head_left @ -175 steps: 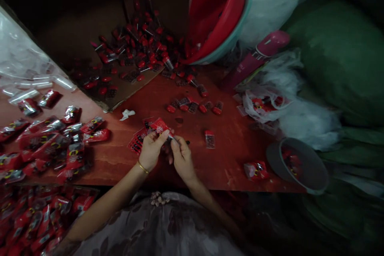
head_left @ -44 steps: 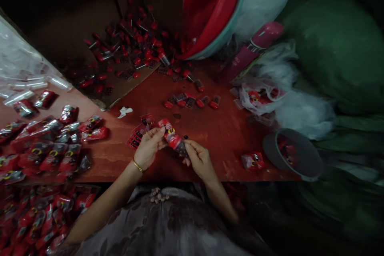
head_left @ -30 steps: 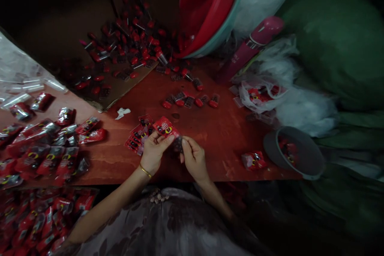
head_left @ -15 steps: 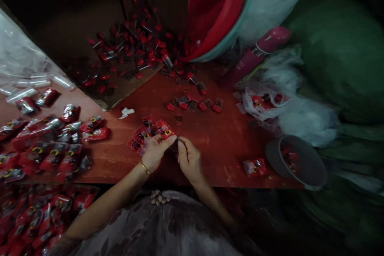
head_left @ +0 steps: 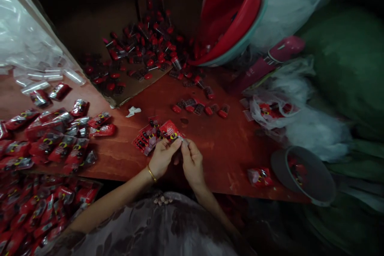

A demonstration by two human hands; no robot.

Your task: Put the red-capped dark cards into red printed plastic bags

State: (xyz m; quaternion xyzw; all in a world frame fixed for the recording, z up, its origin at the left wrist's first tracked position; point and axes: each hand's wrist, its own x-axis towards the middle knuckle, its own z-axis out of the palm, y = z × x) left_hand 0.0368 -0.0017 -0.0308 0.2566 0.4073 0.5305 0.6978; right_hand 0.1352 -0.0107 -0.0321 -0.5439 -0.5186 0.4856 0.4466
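My left hand point(head_left: 162, 157), with a gold bangle at the wrist, is closed in a pinch at the lower edge of a red printed card point(head_left: 169, 127). Close against it, my right hand point(head_left: 192, 163) has its thumb and fingers pressed together at the card's corner. Something small and pale shows between the fingertips, too blurred to name. Beside the left hand, several red printed cards point(head_left: 145, 139) lie fanned on the reddish table point(head_left: 222, 160). Beyond the hands sit several small clear containers with red caps point(head_left: 199, 108).
A cardboard box point(head_left: 147, 84) on its side spills red-capped containers. Filled red packets point(head_left: 60, 146) cover the left, with more below the table edge. Nested basins point(head_left: 255, 16), a magenta flask point(head_left: 264, 62), a plastic bag point(head_left: 271, 108), a grey bucket point(head_left: 315, 192) and a packet point(head_left: 259, 177) stand right.
The view has shifted, so the scene sits slightly right and lower. My hands stay together; the dark bit seen between the fingertips now gives way to a small pale one.
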